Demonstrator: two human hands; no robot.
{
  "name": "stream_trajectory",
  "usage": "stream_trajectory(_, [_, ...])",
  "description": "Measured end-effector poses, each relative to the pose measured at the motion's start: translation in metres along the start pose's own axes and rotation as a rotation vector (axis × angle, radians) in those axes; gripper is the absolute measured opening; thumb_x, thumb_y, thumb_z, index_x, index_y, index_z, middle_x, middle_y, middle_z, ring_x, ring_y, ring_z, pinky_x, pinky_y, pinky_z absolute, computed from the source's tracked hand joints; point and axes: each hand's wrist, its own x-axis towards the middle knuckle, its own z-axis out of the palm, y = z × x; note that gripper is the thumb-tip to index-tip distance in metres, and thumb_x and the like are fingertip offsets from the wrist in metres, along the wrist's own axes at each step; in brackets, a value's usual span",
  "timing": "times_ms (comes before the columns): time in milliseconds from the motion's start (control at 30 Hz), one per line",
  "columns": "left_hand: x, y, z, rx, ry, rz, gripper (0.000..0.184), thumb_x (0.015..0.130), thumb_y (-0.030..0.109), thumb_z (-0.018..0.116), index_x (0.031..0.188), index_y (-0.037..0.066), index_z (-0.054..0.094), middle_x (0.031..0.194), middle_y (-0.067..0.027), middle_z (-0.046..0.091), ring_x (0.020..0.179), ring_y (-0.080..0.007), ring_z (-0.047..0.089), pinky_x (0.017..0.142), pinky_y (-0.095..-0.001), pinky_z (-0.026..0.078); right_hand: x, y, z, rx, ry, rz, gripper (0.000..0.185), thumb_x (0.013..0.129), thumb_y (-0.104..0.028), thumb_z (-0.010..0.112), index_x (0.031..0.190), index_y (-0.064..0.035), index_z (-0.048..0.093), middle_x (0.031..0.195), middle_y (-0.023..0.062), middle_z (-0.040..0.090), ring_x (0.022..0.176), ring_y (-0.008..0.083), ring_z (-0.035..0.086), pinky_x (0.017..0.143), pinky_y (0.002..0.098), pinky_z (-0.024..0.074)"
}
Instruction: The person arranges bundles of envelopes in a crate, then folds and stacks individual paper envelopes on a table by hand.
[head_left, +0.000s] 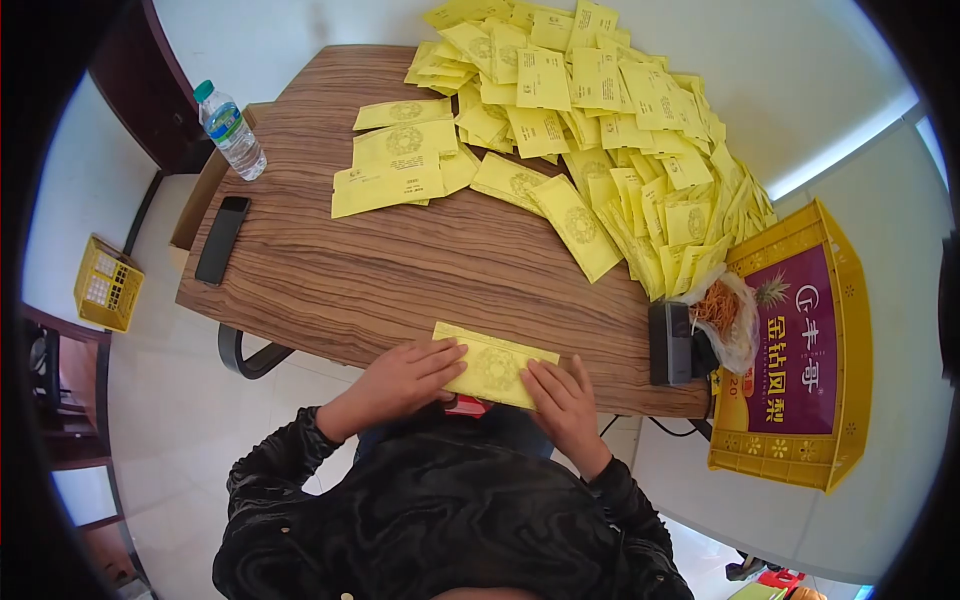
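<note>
A flat yellow paper packet [495,368] with a round printed emblem lies at the front edge of the table, crosswise before my body. My left hand [415,372] holds its left end, fingers stretched together across the top. At the other end, my right hand [563,405] has its fingers laid over the paper. Both thumbs are mostly hidden. Farther back, a few similar packets [390,190] lie overlapping, and a single packet [580,228] slants beside the large heap of yellow packets [640,120].
A black phone [222,240] and a water bottle [233,135] stand along the table's left side. On the right are a black box-shaped device [670,343], a plastic bag of rubber bands [725,310] and a yellow crate [845,380] with a purple panel. Wood-grain tabletop [400,270] lies between.
</note>
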Motion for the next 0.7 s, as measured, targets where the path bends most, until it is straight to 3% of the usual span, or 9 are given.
stream_trajectory(67, [0.001, -0.008, -0.005, -0.128, 0.079, 0.04, 0.036, 0.093, 0.021, 0.066, 0.125, 0.003, 0.064, 0.136, -0.01, 0.064, 0.125, -0.0258, 0.061, 0.101, -0.0348, 0.048, 0.0, -0.002, -0.008, 0.018, 0.036, -0.011, 0.047, 0.087, -0.021, 0.073, 0.13, -0.0053, 0.065, 0.135, 0.0061, 0.065, 0.122, 0.0239, 0.062, 0.122, 0.0547, 0.0251])
stream_trajectory(133, [0.013, -0.01, -0.004, -0.247, 0.313, 0.006, 0.018, 0.09, 0.02, 0.069, 0.102, 0.006, 0.072, 0.106, -0.0056, 0.073, 0.095, -0.026, 0.068, 0.083, -0.0351, 0.051, 0.019, -0.006, -0.021, 0.227, 0.205, 0.048, 0.032, 0.087, -0.014, 0.072, 0.117, -0.0054, 0.071, 0.118, 0.0081, 0.071, 0.105, 0.0248, 0.066, 0.119, 0.0523, 0.0316])
stream_trajectory(167, [0.019, -0.011, -0.008, -0.25, 0.311, 0.005, 0.018, 0.09, 0.02, 0.069, 0.102, 0.006, 0.072, 0.106, -0.0056, 0.073, 0.095, -0.026, 0.068, 0.083, -0.0351, 0.051, 0.025, -0.003, -0.021, 0.228, 0.203, 0.051, 0.032, 0.087, -0.014, 0.072, 0.117, -0.0054, 0.071, 0.118, 0.0081, 0.071, 0.105, 0.0248, 0.066, 0.119, 0.0523, 0.0316])
stream_trajectory(233, [0.031, -0.014, -0.021, -0.438, 0.282, -0.309, 0.014, 0.088, 0.019, 0.072, 0.089, 0.005, 0.071, 0.088, -0.006, 0.07, 0.075, -0.026, 0.061, 0.072, -0.0353, 0.047, 0.038, 0.001, -0.02, 0.454, 0.403, 0.179, 0.024, 0.086, -0.008, 0.07, 0.109, -0.0047, 0.072, 0.102, 0.0095, 0.07, 0.093, 0.0268, 0.065, 0.115, 0.0507, 0.0366])
stream_trajectory(333, [0.058, -0.034, -0.018, -0.671, 0.335, -0.507, 0.016, 0.086, 0.019, 0.074, 0.083, 0.004, 0.069, 0.079, -0.0067, 0.066, 0.067, -0.026, 0.055, 0.066, -0.0359, 0.044, 0.062, 0.01, -0.018, 0.423, 0.351, 0.349, 0.03, 0.084, -0.005, 0.069, 0.113, -0.0041, 0.07, 0.097, 0.01, 0.066, 0.092, 0.0271, 0.062, 0.112, 0.0503, 0.0388])
stream_trajectory(433, [0.06, -0.052, 0.002, -0.301, 0.068, -0.606, 0.018, 0.085, 0.021, 0.074, 0.094, 0.005, 0.069, 0.096, -0.0077, 0.068, 0.083, -0.0271, 0.06, 0.078, -0.038, 0.048, 0.072, 0.009, -0.007, 0.315, 0.207, 0.507, 0.039, 0.083, -0.007, 0.071, 0.122, -0.0033, 0.066, 0.105, 0.0109, 0.064, 0.106, 0.0298, 0.06, 0.114, 0.0516, 0.0363])
stream_trajectory(567, [0.065, -0.047, 0.006, 0.128, 0.511, -0.337, 0.035, 0.084, 0.024, 0.075, 0.113, 0.006, 0.067, 0.119, -0.0104, 0.064, 0.113, -0.0326, 0.058, 0.099, -0.0426, 0.045, 0.077, 0.009, -0.006, 0.017, 0.292, 0.313, 0.047, 0.084, -0.009, 0.071, 0.13, -0.0041, 0.062, 0.12, 0.0123, 0.061, 0.119, 0.0323, 0.055, 0.116, 0.053, 0.033])
stream_trajectory(633, [0.059, -0.031, 0.009, -0.127, 0.273, -0.246, 0.065, 0.08, 0.03, 0.076, 0.135, 0.003, 0.056, 0.147, -0.0164, 0.048, 0.143, -0.0413, 0.037, 0.118, -0.0499, 0.03, 0.079, 0.0, 0.002, 0.185, 0.29, 0.185, 0.058, 0.083, -0.014, 0.074, 0.137, -0.004, 0.058, 0.137, 0.014, 0.057, 0.131, 0.0365, 0.05, 0.119, 0.0531, 0.0285])
stream_trajectory(700, [0.057, -0.012, 0.008, -0.1, 0.169, -0.201, 0.076, 0.078, 0.034, 0.076, 0.141, 0.001, 0.051, 0.153, -0.0193, 0.042, 0.147, -0.0427, 0.031, 0.12, -0.052, 0.026, 0.088, -0.014, 0.008, 0.244, 0.216, 0.117, 0.067, 0.083, -0.022, 0.075, 0.143, -0.0023, 0.052, 0.145, 0.0161, 0.051, 0.138, 0.0375, 0.045, 0.12, 0.0534, 0.026])
